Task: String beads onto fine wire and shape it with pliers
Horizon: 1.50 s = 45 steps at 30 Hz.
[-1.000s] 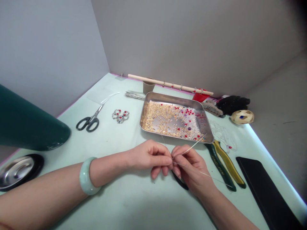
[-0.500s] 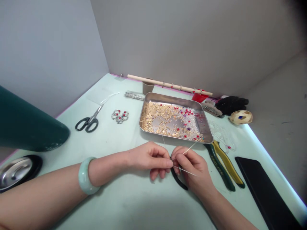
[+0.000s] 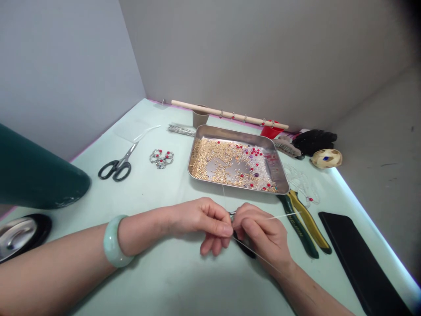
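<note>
My left hand (image 3: pixel 205 224), with a pale green bangle (image 3: pixel 113 241) on its wrist, pinches a thin clear line between thumb and forefinger. Close beside it on the right, my right hand (image 3: pixel 263 232) has its thumb and forefinger closed on the same kind of line (image 3: pixel 284 215). One strand runs out to the right over the pliers, and another crosses below my right hand toward the wrist. Whatever lies between the fingertips is too small to tell. A dark-handled tool (image 3: pixel 245 249) lies partly hidden beneath my right hand. Beyond both hands stands a metal tray (image 3: pixel 237 189) of gold, clear and red beads.
Scissors (image 3: pixel 120 166) and a beaded piece (image 3: pixel 161 159) lie at the left. Green-yellow pliers (image 3: pixel 307 224) and a black case (image 3: pixel 358 259) lie at the right. A wooden rod (image 3: pixel 204 109) rests behind the tray, near a red cup (image 3: pixel 272 130). A green cylinder (image 3: pixel 39 171) stands far left.
The line's right-hand strand has swung from pointing up toward the tray to lying nearly level over the pliers. The lower strand now reaches farther toward my right wrist. The view has shifted slightly.
</note>
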Each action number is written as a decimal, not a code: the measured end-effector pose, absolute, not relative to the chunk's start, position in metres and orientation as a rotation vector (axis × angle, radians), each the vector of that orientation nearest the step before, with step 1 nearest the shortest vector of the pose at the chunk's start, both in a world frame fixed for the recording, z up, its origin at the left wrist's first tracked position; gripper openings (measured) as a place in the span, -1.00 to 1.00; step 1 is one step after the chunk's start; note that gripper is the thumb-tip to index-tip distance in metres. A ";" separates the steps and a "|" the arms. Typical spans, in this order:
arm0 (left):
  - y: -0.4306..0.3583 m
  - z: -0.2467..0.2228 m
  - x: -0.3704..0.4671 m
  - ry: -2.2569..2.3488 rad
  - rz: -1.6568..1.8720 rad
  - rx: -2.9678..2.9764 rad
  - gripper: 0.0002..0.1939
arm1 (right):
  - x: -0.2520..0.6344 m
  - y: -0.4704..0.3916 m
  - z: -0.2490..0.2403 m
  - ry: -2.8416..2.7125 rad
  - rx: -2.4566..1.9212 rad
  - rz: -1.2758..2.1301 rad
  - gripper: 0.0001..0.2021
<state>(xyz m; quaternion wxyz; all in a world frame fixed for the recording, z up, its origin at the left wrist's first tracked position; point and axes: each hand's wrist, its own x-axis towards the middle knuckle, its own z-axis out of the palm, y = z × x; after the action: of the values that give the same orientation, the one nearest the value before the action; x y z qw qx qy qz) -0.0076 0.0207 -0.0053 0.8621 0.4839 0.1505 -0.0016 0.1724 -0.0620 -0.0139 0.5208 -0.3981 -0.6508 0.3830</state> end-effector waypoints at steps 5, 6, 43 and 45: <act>0.021 -0.006 -0.007 0.361 0.046 1.019 -0.72 | 0.171 -0.059 -0.019 -1.439 -0.955 0.971 -0.74; 0.021 -0.006 -0.007 0.365 0.045 1.021 -0.72 | 0.172 -0.059 -0.020 -1.433 -0.951 0.967 -0.75; 0.009 0.005 -0.004 0.443 -0.145 1.430 -0.83 | 0.176 -0.058 -0.018 -1.314 -1.036 1.524 -0.94; 0.008 0.006 -0.004 0.446 -0.158 1.446 -0.82 | 0.177 -0.058 -0.015 -1.428 -1.050 1.474 -0.88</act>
<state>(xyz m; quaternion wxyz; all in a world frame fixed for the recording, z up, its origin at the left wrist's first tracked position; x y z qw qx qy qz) -0.0039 0.0083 0.0056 0.7242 0.6554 0.2021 -0.0715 0.1769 -0.0584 -0.0148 0.4058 -0.4164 -0.5661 0.5844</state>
